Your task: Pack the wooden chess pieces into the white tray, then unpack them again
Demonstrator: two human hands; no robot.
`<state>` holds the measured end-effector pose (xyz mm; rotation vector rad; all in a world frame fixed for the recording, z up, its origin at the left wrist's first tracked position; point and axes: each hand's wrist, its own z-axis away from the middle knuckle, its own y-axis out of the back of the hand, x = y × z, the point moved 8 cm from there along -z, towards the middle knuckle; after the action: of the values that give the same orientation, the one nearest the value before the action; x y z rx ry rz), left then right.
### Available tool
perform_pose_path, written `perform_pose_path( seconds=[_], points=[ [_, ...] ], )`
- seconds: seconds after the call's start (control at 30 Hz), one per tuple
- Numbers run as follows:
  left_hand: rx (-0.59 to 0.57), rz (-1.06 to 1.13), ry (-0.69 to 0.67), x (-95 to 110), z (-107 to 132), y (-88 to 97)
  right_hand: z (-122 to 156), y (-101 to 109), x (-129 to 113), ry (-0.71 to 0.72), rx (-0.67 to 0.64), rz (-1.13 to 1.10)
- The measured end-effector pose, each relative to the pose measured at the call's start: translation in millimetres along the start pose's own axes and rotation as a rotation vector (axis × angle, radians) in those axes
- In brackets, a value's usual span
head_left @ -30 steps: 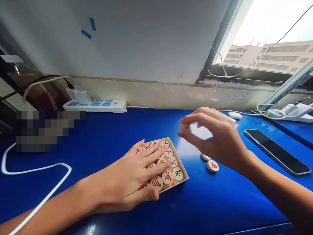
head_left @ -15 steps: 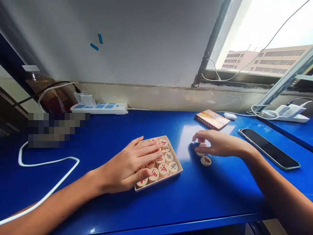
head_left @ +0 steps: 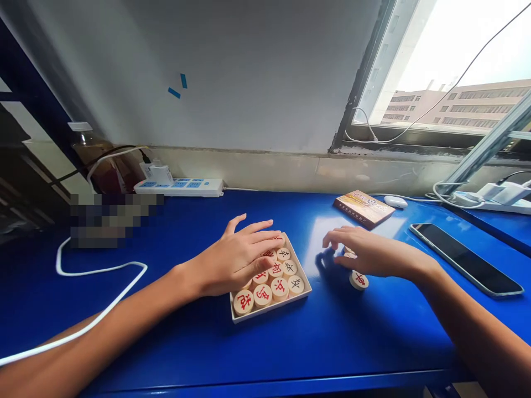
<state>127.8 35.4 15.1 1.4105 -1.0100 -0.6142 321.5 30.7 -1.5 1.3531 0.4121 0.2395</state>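
Observation:
A shallow open box [head_left: 275, 308] full of round Chinese chess pieces [head_left: 280, 288], with red and dark characters, lies on the blue table. My left hand [head_left: 240, 255] is spread over the back left part of the box and hides several pieces there; whether it presses on them is unclear. To the right, my right hand [head_left: 365, 250] hovers low with its fingers curved and a gap between thumb and fingertips. Under it lies a loose chess piece [head_left: 359, 280] with a red character. Another is mostly hidden behind the thumb.
A printed box lid [head_left: 364, 208] and a white earbud case [head_left: 395, 202] lie behind my right hand. A phone [head_left: 467, 260] rests at the right. Power strips [head_left: 182, 188] stand along the wall, and a white cable [head_left: 103, 270] crosses my left forearm.
My left hand has lifted back from the front of the box, uncovering front-row pieces. My right hand has shifted slightly over the loose pieces, its fingers still parted. The view has moved a little.

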Motion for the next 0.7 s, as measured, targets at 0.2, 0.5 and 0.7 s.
perform_pose_path(
  seconds=[0.2, 0.5, 0.7],
  points=[
    [-0.09, 0.03, -0.161, 17, 15, -6.2, 3, -2, 28, -0.083, -0.018, 0.106],
    [-0.019, 0.041, -0.314, 31, 15, 3.3, 1, 38, -52, 0.292, 0.545, -0.151],
    [0.221, 0.065, -0.253, 21, 16, 18.0, 6, 25, -36, 0.201, 0.307, 0.042]
  ],
)
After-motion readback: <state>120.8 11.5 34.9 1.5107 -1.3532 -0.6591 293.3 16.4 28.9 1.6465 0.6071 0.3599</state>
